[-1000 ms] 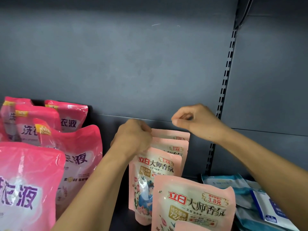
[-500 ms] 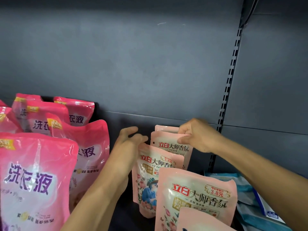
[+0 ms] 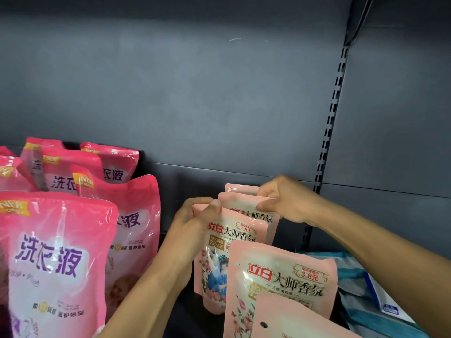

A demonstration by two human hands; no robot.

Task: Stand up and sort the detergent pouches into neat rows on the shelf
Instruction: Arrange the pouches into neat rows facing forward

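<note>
There is just 1 view, from a wide-angle camera worn on the person's head. It looks forward and slightly down into a dark shelf bay, close in. The grey back panel (image 3: 195, 93) fills the upper half of the frame, the slotted upright (image 3: 329, 132) runs down the right, and pouches crowd the lower left and lower centre. Both forearms enter from the bottom edge.
</note>
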